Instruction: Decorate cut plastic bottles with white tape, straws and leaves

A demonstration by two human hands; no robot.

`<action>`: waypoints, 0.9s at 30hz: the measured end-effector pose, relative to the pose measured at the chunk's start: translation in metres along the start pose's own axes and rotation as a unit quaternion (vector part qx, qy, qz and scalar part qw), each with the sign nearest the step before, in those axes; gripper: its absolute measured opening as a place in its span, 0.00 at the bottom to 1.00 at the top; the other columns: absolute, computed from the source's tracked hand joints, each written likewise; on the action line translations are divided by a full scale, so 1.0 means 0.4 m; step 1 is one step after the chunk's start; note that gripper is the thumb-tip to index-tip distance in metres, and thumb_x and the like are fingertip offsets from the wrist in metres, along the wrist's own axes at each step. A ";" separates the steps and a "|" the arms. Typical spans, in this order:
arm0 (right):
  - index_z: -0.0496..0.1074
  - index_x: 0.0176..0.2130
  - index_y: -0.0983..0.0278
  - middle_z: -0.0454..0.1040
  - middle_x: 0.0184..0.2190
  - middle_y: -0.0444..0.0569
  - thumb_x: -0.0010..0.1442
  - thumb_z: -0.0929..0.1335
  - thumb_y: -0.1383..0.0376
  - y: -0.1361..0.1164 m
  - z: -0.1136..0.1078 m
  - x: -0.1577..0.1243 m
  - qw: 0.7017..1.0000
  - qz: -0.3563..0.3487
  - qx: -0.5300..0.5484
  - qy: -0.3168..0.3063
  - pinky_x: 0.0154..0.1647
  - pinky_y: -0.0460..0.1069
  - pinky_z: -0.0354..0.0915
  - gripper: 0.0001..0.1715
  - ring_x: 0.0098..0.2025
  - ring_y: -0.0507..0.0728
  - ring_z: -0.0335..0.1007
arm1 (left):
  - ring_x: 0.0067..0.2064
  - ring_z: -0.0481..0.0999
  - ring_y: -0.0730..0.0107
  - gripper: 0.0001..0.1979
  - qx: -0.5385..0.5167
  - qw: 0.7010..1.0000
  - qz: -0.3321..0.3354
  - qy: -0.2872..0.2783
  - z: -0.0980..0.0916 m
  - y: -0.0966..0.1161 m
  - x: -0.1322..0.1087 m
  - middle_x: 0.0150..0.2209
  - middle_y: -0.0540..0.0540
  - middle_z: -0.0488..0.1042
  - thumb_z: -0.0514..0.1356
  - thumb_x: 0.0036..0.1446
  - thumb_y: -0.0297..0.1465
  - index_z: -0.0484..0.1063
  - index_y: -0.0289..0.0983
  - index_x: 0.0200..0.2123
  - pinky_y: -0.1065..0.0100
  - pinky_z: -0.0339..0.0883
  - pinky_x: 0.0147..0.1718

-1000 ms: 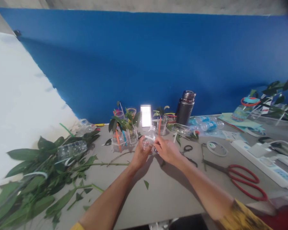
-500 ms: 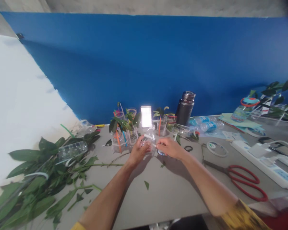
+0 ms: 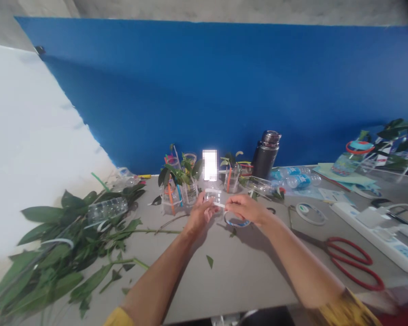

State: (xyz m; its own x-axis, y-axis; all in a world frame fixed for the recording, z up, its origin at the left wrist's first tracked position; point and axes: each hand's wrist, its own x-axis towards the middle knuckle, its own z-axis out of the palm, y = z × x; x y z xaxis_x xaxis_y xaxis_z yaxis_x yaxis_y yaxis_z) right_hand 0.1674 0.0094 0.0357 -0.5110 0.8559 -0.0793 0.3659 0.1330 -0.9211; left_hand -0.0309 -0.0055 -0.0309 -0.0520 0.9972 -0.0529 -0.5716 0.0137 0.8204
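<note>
My left hand (image 3: pixel 200 213) grips a clear plastic bottle (image 3: pixel 212 196), which stands upright above the fingers with its upper part washed out by glare. My right hand (image 3: pixel 244 209) sits just to its right, pinching a narrow white strip (image 3: pixel 219 204) that reaches across to the bottle. Under the right hand, a clear plastic ring with a blue edge (image 3: pixel 236 221) lies on the grey table (image 3: pixel 224 280). Part of that ring is hidden by the fingers.
Clear cups holding leafy sprigs and coloured straws (image 3: pixel 178 192) stand just beyond the hands. Leafy branches (image 3: pixel 68 244) spread to the left. Red-handled scissors (image 3: pixel 350 262), a tape roll (image 3: pixel 309 214), a power strip (image 3: pixel 377 233) and a dark thermos (image 3: pixel 265 155) lie to the right.
My right hand has drawn up and slightly right, uncovering the blue-edged ring on the table. The white strip stays between my hands, and the whole view has shifted slightly.
</note>
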 end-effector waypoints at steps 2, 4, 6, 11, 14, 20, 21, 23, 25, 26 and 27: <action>0.75 0.31 0.62 0.63 0.15 0.37 0.63 0.70 0.57 0.005 0.009 0.003 1.000 -0.001 -0.008 -0.005 0.25 0.46 0.49 0.12 0.20 0.50 0.54 | 0.40 0.81 0.65 0.29 -0.012 0.999 -0.018 -0.032 0.010 0.002 -0.004 0.44 0.46 0.80 0.74 0.50 0.33 0.72 0.42 0.55 0.61 0.75 0.47; 0.75 0.31 0.62 0.62 0.15 0.37 0.62 0.70 0.57 0.008 0.014 0.005 1.000 -0.001 -0.012 -0.011 0.25 0.46 0.48 0.12 0.20 0.50 0.54 | 0.39 0.81 0.65 0.26 -0.014 0.998 -0.027 -0.048 0.015 0.010 -0.007 0.43 0.46 0.80 0.73 0.49 0.31 0.72 0.40 0.52 0.61 0.76 0.46; 0.75 0.31 0.62 0.62 0.15 0.37 0.62 0.70 0.56 0.008 0.013 0.005 1.000 0.000 -0.006 -0.013 0.25 0.46 0.48 0.13 0.20 0.50 0.54 | 0.40 0.82 0.64 0.26 -0.014 0.998 -0.029 -0.047 0.013 0.018 -0.009 0.43 0.45 0.80 0.73 0.47 0.31 0.72 0.39 0.51 0.61 0.76 0.46; 0.73 0.30 0.62 0.62 0.15 0.37 0.63 0.70 0.56 0.009 0.002 0.008 1.000 0.006 -0.006 -0.001 0.26 0.47 0.48 0.14 0.20 0.49 0.53 | 0.41 0.83 0.62 0.30 -0.020 0.998 -0.046 -0.042 0.000 0.028 -0.015 0.46 0.43 0.80 0.71 0.48 0.32 0.70 0.39 0.55 0.59 0.77 0.43; 0.73 0.30 0.62 0.63 0.15 0.37 0.63 0.70 0.55 0.013 0.000 0.011 1.000 0.011 -0.019 0.002 0.26 0.47 0.48 0.14 0.21 0.50 0.54 | 0.41 0.83 0.62 0.31 -0.023 0.997 -0.041 -0.065 -0.004 0.026 -0.016 0.47 0.43 0.81 0.71 0.49 0.32 0.70 0.40 0.57 0.59 0.78 0.44; 0.73 0.30 0.61 0.64 0.15 0.37 0.64 0.71 0.55 0.018 0.003 0.015 0.999 0.011 -0.041 0.014 0.25 0.47 0.50 0.15 0.20 0.50 0.57 | 0.43 0.84 0.59 0.29 -0.033 0.993 -0.048 -0.101 -0.004 0.024 -0.014 0.45 0.42 0.83 0.71 0.51 0.31 0.71 0.40 0.57 0.59 0.77 0.46; 0.73 0.30 0.61 0.64 0.15 0.37 0.64 0.71 0.55 0.016 0.004 0.014 0.999 0.012 -0.046 0.014 0.25 0.46 0.50 0.15 0.20 0.50 0.57 | 0.43 0.84 0.59 0.28 -0.034 0.992 -0.048 -0.107 -0.003 0.025 -0.015 0.45 0.42 0.83 0.71 0.51 0.31 0.72 0.39 0.56 0.59 0.77 0.47; 0.73 0.29 0.62 0.64 0.15 0.38 0.64 0.71 0.56 0.011 0.006 0.013 0.998 0.015 -0.060 0.015 0.25 0.46 0.50 0.15 0.20 0.50 0.58 | 0.44 0.84 0.58 0.26 -0.030 0.991 -0.045 -0.120 -0.002 0.027 -0.018 0.46 0.41 0.83 0.72 0.52 0.33 0.74 0.39 0.55 0.58 0.77 0.48; 0.74 0.29 0.62 0.64 0.15 0.38 0.65 0.71 0.56 0.006 0.008 0.012 0.997 0.023 -0.073 0.019 0.24 0.46 0.50 0.15 0.20 0.50 0.58 | 0.45 0.83 0.58 0.24 -0.016 0.990 -0.041 -0.134 -0.001 0.029 -0.022 0.47 0.41 0.83 0.74 0.53 0.36 0.76 0.39 0.53 0.58 0.76 0.49; 0.74 0.30 0.62 0.64 0.15 0.38 0.65 0.71 0.57 0.005 0.009 0.012 0.996 0.026 -0.077 0.021 0.24 0.46 0.50 0.15 0.20 0.50 0.59 | 0.46 0.83 0.58 0.24 -0.007 0.989 -0.038 -0.142 0.000 0.030 -0.024 0.47 0.41 0.83 0.75 0.53 0.38 0.76 0.39 0.52 0.58 0.76 0.49; 0.74 0.30 0.62 0.64 0.15 0.38 0.66 0.71 0.57 0.006 0.009 0.013 0.996 0.028 -0.081 0.022 0.24 0.46 0.50 0.15 0.20 0.50 0.59 | 0.47 0.83 0.58 0.25 0.000 0.988 -0.034 -0.150 0.000 0.030 -0.025 0.48 0.41 0.82 0.76 0.53 0.39 0.77 0.39 0.52 0.58 0.75 0.50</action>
State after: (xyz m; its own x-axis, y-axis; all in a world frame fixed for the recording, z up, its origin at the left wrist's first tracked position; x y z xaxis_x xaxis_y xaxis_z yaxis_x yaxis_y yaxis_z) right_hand 0.1627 0.0122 0.0318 -0.4532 0.8848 -0.1078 0.5149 0.1611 -0.8419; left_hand -0.0372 -0.0153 -0.0206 0.2325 0.9706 0.0627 -0.5647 0.0822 0.8212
